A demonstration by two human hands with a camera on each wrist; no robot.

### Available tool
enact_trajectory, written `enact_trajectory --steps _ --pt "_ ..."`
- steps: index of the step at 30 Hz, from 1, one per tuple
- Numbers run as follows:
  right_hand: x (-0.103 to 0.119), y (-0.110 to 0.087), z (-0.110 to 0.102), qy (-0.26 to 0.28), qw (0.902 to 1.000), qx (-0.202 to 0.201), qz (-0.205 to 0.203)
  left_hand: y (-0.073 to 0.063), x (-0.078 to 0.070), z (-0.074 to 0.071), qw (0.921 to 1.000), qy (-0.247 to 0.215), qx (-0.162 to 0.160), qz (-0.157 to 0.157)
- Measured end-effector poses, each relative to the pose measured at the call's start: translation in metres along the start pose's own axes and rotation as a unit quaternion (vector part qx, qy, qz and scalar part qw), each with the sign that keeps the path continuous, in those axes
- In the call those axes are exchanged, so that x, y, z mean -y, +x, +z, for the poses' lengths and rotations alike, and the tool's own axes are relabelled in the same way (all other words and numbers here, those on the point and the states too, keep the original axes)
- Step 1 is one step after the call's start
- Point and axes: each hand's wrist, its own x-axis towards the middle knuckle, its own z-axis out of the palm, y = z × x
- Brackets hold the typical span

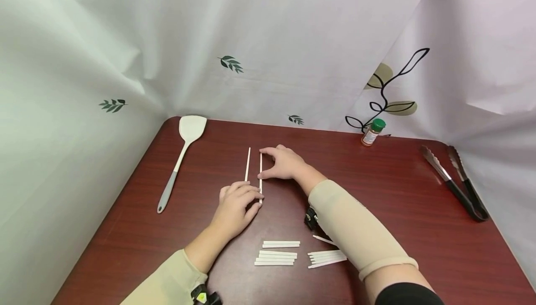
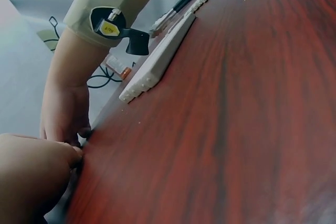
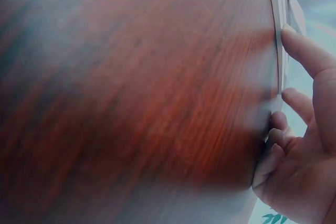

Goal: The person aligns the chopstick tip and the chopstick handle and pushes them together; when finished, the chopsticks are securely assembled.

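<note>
Two long thin white rows, apparently of slender white sticks, run away from me on the table in the head view: a left row (image 1: 248,163) and a right row (image 1: 261,186). My left hand (image 1: 236,207) lies over the near end of the left row, its index finger and thumb touching the near part of the right one. My right hand (image 1: 284,163) touches the right row from its right side, thumb and index finger spread apart along it. In the right wrist view, both fingertips meet the edge of a white stick (image 3: 278,40). Joints between sticks are hidden or too small to tell.
Loose white sticks lie nearer me in a left group (image 1: 276,256) and a right group (image 1: 326,258), partly behind my right sleeve. A white spatula (image 1: 180,160) lies at left. A green-capped spice jar (image 1: 372,132) and metal tongs (image 1: 456,184) are at right.
</note>
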Motion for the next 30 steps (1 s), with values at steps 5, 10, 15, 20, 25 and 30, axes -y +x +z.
enact_trajectory --steps 5,10,15,20,25,30 --pt "0.003 0.002 -0.001 -0.007 0.9999 0.000 0.010 0.000 0.000 0.000 0.9999 0.003 -0.004 -0.016" --pt "0.004 0.005 0.001 -0.031 0.9995 0.002 0.012 0.000 0.000 -0.001 0.9994 0.007 0.005 -0.034" --pt "0.004 0.005 0.003 -0.039 0.9991 0.004 0.019 0.001 0.000 -0.002 0.9992 0.009 0.003 -0.038" --pt "0.004 0.004 0.002 -0.035 0.9993 0.002 0.016 0.001 0.000 -0.002 0.9992 0.014 -0.002 -0.037" --pt "0.000 0.002 -0.001 -0.012 0.9999 0.006 0.003 0.000 0.001 -0.001 0.9991 0.016 -0.010 -0.037" --pt "-0.009 0.002 -0.005 0.068 0.9974 0.008 -0.020 0.000 0.001 -0.001 0.9991 0.013 -0.023 -0.033"
